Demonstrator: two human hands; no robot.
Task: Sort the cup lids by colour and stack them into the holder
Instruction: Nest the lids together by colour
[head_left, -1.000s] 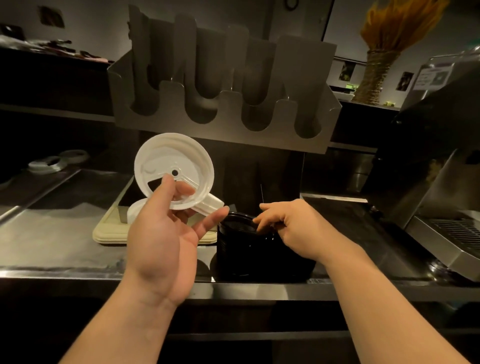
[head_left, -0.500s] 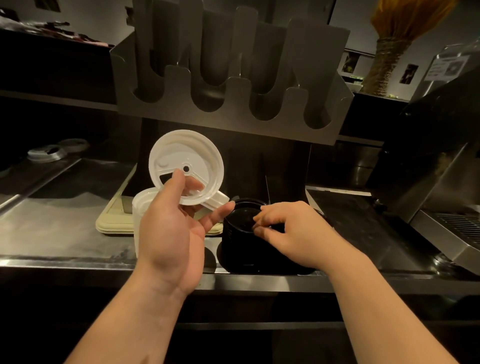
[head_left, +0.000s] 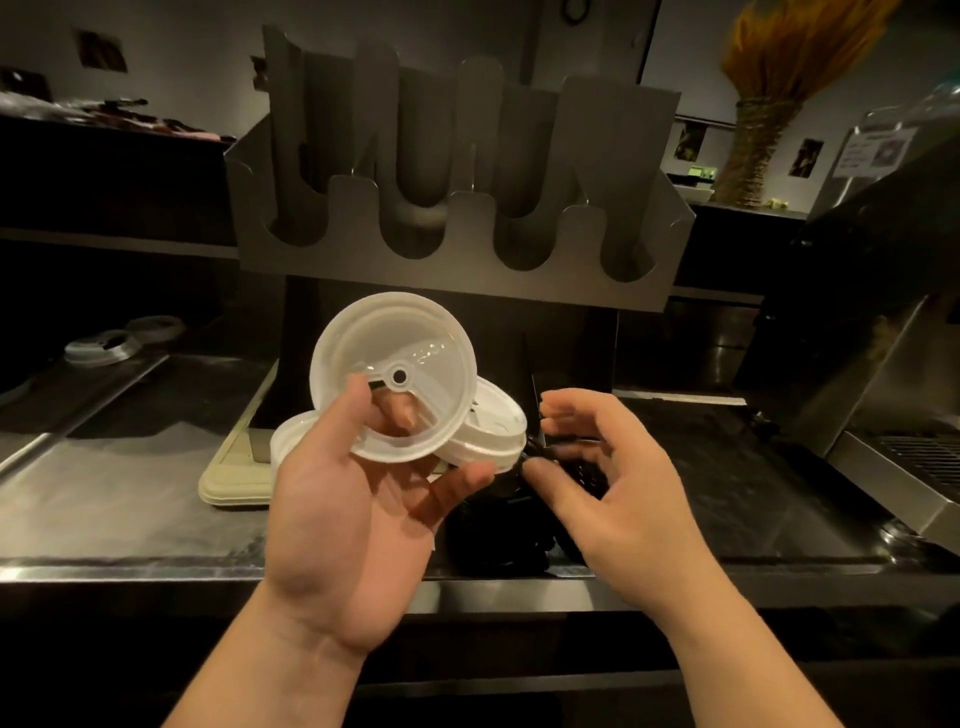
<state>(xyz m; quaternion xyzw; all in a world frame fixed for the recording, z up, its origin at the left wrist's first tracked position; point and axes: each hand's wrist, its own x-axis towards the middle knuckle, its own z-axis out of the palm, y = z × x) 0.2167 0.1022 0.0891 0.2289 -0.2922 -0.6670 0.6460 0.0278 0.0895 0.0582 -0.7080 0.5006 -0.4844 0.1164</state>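
My left hand (head_left: 337, 514) is raised over the counter, thumb and fingers shut on a white cup lid (head_left: 410, 332) held tilted with its underside toward me. Two more white lids (head_left: 491, 434) show just behind it, one to its right and one low at its left. My right hand (head_left: 608, 478) is cupped beside them, thumb and fingers closed around a black lid (head_left: 566, 457) that is hard to make out in the dark. Below it a stack of black lids (head_left: 493, 535) stands on the counter. The grey metal holder (head_left: 457, 270) with several slots hangs above.
A cream tray (head_left: 228, 483) lies on the steel counter (head_left: 130, 499) behind my left hand. Two lids (head_left: 98, 351) sit far left. An espresso machine (head_left: 893, 364) fills the right side. A vase of dried grass (head_left: 758, 130) stands at the back right.
My left hand has tilted the white lid and brought it nearer. My right hand has lifted off the top of the black stack with a black lid, moving toward the left hand.
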